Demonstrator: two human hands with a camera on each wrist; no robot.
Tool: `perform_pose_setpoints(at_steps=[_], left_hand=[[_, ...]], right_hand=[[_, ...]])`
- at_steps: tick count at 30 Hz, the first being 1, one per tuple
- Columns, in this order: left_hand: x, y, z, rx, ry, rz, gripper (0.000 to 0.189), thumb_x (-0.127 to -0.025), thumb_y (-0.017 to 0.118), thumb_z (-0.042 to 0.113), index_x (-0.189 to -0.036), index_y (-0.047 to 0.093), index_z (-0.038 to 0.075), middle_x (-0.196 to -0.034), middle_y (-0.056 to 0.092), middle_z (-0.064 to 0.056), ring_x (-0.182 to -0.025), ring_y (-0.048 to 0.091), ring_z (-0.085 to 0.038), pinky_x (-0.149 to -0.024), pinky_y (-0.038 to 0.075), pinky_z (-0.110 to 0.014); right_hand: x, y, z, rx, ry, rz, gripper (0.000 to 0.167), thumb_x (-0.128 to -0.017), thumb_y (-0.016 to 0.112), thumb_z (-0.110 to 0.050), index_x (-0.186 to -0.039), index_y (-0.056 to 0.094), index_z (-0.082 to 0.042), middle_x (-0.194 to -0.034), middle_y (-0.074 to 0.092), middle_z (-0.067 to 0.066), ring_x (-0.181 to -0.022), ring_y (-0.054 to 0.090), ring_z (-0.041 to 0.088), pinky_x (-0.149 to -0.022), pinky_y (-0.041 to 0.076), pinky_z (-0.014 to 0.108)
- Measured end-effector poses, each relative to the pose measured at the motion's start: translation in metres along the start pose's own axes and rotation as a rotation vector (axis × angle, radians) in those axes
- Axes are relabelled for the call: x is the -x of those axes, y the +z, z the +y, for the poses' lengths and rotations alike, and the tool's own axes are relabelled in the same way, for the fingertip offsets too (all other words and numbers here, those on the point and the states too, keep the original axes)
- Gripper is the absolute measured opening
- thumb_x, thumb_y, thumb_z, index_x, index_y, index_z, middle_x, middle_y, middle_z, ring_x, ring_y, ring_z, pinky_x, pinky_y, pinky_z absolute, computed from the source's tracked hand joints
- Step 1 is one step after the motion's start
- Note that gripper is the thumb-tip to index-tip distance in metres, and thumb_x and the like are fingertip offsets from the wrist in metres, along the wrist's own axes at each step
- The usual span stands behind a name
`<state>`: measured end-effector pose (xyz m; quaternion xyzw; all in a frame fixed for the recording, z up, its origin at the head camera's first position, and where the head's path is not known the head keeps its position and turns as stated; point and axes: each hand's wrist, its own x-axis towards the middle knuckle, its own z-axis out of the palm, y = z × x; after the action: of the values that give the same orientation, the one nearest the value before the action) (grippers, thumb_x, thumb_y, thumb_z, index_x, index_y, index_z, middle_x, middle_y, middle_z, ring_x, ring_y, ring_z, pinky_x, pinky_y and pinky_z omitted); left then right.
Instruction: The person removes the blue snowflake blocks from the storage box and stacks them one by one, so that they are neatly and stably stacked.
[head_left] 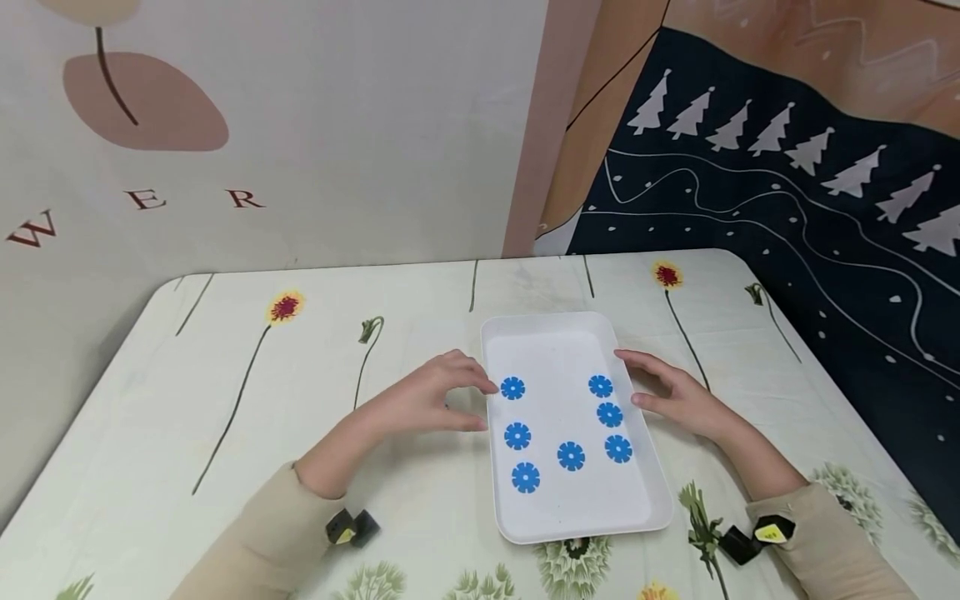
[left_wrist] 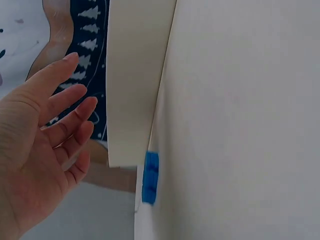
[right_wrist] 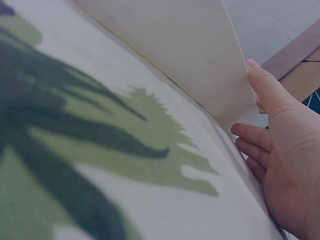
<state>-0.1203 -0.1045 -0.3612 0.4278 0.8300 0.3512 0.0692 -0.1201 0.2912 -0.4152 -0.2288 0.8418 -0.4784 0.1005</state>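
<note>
A shallow white tray (head_left: pixel 551 508) lies on the table between both hands. Several blue notched plastic discs (head_left: pixel 571 456) lie flat in it, in a column along each side with one between them near the front. At the tray's left edge is my left hand (head_left: pixel 427 396), thumb and fingers apart and nothing between them. In the left wrist view another blue disc (left_wrist: pixel 150 178) shows edge-on outside the tray wall; in the head view the hand mostly hides it. My right hand (head_left: pixel 684 406) is at the tray's right side, its loosely extended fingers and thumb right at the rim.
A white cloth printed with flowers covers the table (head_left: pixel 247 400). Behind it stands a pale wall hanging (head_left: pixel 375 150) with letters, and to the right hangs a dark cloth (head_left: pixel 750 192) with white trees. Black devices (head_left: pixel 352 527) are strapped on both sleeves.
</note>
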Motion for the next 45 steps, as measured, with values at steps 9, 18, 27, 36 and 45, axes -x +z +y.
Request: perform_pose_setpoints(at_steps=[9,18,27,36,45], left_hand=[[-0.028,0.017,0.017,-0.056,0.077,-0.082,0.039,-0.077,0.081,0.028,-0.109,0.071,0.006,-0.106,0.065,0.001,-0.104,0.050,-0.013,-0.093,0.039,-0.031],[-0.052,0.037,0.036,-0.083,0.120,-0.230,0.042,-0.078,0.080,0.031,-0.113,0.070,0.010,-0.108,0.064,0.002,-0.102,0.050,-0.011,-0.090,0.038,-0.027],[-0.067,0.055,0.042,-0.136,0.117,-0.347,0.045,-0.076,0.082,0.031,-0.117,0.069,0.016,-0.109,0.062,0.008,-0.104,0.047,-0.007,-0.091,0.036,-0.022],[-0.078,0.066,0.040,-0.194,0.092,-0.433,0.047,-0.077,0.081,0.031,-0.121,0.067,0.020,-0.111,0.059,0.010,-0.104,0.045,-0.006,-0.091,0.036,-0.021],[-0.083,0.072,0.036,-0.197,0.107,-0.428,0.040,-0.077,0.081,0.025,-0.115,0.071,0.019,-0.105,0.056,0.012,-0.098,0.045,-0.003,-0.087,0.036,-0.020]], right_hand=[[0.000,0.000,-0.003,0.008,0.023,0.000,0.058,-0.092,0.065,-0.013,-0.145,0.040,-0.008,-0.150,0.032,0.016,-0.135,0.028,0.042,-0.098,0.025,0.009],[-0.001,0.001,-0.003,0.012,0.031,0.001,0.059,-0.092,0.065,-0.014,-0.144,0.040,-0.007,-0.150,0.032,0.016,-0.136,0.028,0.042,-0.098,0.025,0.009],[-0.001,0.001,-0.003,0.023,0.048,0.000,0.059,-0.092,0.065,-0.016,-0.145,0.040,-0.009,-0.150,0.032,0.014,-0.136,0.028,0.040,-0.097,0.024,0.008],[-0.001,0.000,-0.002,0.026,0.026,0.000,0.058,-0.092,0.065,-0.014,-0.144,0.040,-0.008,-0.150,0.033,0.016,-0.135,0.029,0.042,-0.097,0.025,0.009],[-0.001,0.000,-0.003,0.024,0.036,-0.001,0.059,-0.092,0.065,-0.014,-0.144,0.040,-0.007,-0.150,0.032,0.016,-0.135,0.029,0.042,-0.097,0.025,0.009]])
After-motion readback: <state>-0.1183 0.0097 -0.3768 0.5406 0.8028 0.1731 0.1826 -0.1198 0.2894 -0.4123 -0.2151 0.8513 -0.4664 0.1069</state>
